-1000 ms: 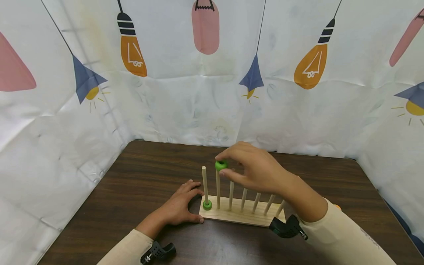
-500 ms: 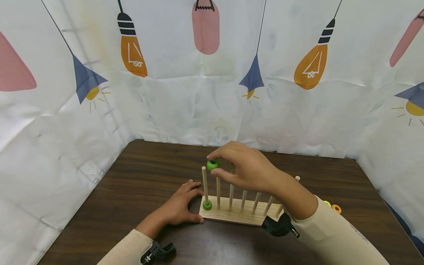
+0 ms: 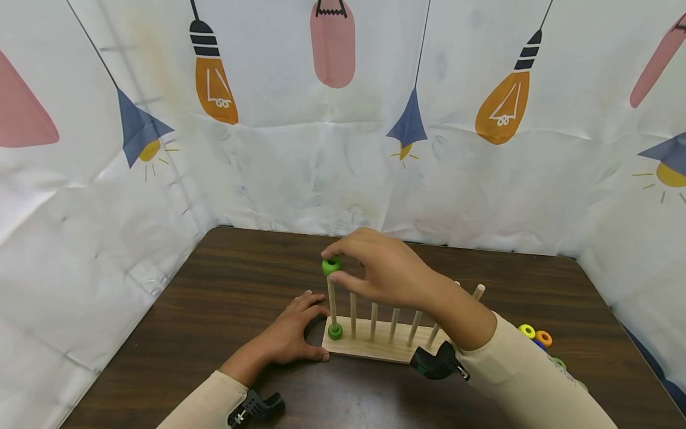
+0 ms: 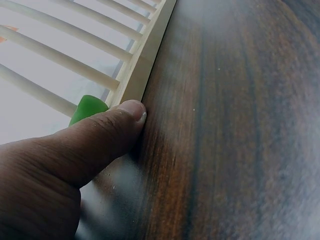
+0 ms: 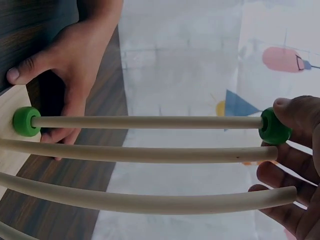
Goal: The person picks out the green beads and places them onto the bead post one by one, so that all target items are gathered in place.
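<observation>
My right hand (image 3: 383, 268) pinches a green ring bead (image 3: 332, 266) between thumb and fingers, at the top of the leftmost peg (image 3: 332, 302). In the right wrist view that bead (image 5: 274, 126) sits on the peg's tip. Another green bead (image 3: 334, 332) lies at the foot of the same peg, on the wooden pegboard (image 3: 370, 349). My left hand (image 3: 286, 333) rests at the board's left end, thumb and fingers spread, touching its corners. In the left wrist view its thumb (image 4: 100, 137) presses against the board's edge.
Several loose beads lie on the brown table (image 3: 257, 262) at the right, among them a yellow bead (image 3: 527, 331) and an orange bead (image 3: 543, 339). My right forearm partly covers them and the board's right end. A white printed cloth (image 3: 300, 179) hangs behind the table.
My right hand has moved left with the green bead, from above the second peg to the leftmost peg's top. More loose beads now show at the right. My left hand stays put.
</observation>
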`<state>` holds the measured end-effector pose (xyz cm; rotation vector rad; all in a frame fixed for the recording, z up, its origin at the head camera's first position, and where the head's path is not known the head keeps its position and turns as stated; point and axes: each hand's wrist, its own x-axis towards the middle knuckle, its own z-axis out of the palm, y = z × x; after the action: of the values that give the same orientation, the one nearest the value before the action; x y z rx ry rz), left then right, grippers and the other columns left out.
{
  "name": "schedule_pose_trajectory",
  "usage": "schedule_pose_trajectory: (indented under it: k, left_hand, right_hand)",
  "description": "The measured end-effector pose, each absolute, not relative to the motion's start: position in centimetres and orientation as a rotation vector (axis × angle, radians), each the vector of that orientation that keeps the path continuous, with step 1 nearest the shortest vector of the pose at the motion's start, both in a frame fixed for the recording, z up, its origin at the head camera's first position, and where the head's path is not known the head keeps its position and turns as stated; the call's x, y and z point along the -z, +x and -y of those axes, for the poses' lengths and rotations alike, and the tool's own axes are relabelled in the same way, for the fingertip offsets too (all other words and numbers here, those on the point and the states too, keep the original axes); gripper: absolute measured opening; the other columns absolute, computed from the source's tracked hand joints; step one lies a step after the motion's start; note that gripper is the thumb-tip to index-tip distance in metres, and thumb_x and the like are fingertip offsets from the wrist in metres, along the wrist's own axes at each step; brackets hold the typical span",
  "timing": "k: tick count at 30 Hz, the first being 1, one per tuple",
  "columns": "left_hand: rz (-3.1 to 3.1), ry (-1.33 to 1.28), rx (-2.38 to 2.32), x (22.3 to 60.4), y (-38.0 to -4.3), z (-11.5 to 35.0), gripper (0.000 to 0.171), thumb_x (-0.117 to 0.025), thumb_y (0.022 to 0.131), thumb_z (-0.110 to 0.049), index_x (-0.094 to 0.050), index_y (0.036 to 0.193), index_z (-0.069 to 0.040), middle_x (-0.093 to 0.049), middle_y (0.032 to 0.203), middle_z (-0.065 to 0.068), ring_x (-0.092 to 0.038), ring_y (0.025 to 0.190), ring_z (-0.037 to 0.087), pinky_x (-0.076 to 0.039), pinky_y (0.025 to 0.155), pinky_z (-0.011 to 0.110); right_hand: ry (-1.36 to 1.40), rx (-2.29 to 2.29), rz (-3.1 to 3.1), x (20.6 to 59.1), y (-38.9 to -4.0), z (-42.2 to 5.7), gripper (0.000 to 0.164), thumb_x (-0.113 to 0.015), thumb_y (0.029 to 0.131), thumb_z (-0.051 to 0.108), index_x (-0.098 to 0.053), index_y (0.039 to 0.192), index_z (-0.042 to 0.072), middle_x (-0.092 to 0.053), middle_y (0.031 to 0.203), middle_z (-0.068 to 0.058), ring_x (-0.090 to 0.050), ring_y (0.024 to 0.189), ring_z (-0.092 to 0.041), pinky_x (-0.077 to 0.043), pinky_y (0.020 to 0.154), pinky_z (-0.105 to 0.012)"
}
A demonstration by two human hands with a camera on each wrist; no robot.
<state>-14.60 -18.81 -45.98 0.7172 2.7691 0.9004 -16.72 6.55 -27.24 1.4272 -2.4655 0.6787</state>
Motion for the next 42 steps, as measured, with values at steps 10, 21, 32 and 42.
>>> schedule_pose_trajectory:
  k: [10, 21, 32, 42]
  left_hand:
    - [-2.767, 0.700, -0.890, 46.1, -14.6, 18.7, 0.072, -0.089, 0.075, -0.054, -0.062, 0.132, -0.021, -0.034, 0.161, 0.010, -0.016, 0.153, 0.042, -0.026, 0.113, 0.070]
    - [-2.780, 0.679, -0.893, 46.1, -14.5, 18.6, 0.066, -0.090, 0.073, -0.053, -0.063, 0.127, -0.027, -0.035, 0.161, 0.011, -0.016, 0.153, 0.042, -0.025, 0.114, 0.071]
    - [-2.774, 0.646, -0.855, 46.0, -14.5, 18.7, 0.068, -0.089, 0.074, -0.053, -0.062, 0.130, -0.027, -0.034, 0.162, 0.007, -0.013, 0.154, 0.039, -0.025, 0.114, 0.070]
    - [-2.781, 0.648, -0.847, 46.0, -14.7, 18.6, 0.066, -0.089, 0.074, -0.053, -0.062, 0.128, -0.027, -0.034, 0.162, 0.008, -0.014, 0.154, 0.039, -0.024, 0.114, 0.069]
  right_hand:
    - [1.387, -0.595, 2.562, 27.4, -16.6, -6.4, 0.034, -0.073, 0.097, 0.035, -0.069, 0.128, 0.021, -0.067, 0.123, 0.010, -0.060, 0.116, -0.010, -0.055, 0.077, -0.032]
    - [1.272, -0.501, 2.643, 26.5, -15.7, -10.2, 0.034, -0.073, 0.096, 0.038, -0.071, 0.126, 0.021, -0.068, 0.121, 0.009, -0.062, 0.112, -0.012, -0.056, 0.074, -0.035]
    - [1.132, -0.452, 2.632, 26.6, -15.3, -16.6, 0.032, -0.079, 0.092, 0.035, -0.073, 0.121, 0.022, -0.068, 0.114, 0.011, -0.064, 0.108, -0.011, -0.057, 0.073, -0.035]
    - [1.013, -0.500, 2.609, 27.0, -14.2, -22.0, 0.031, -0.081, 0.091, 0.025, -0.071, 0.120, 0.025, -0.067, 0.116, 0.013, -0.064, 0.104, -0.011, -0.055, 0.080, -0.040]
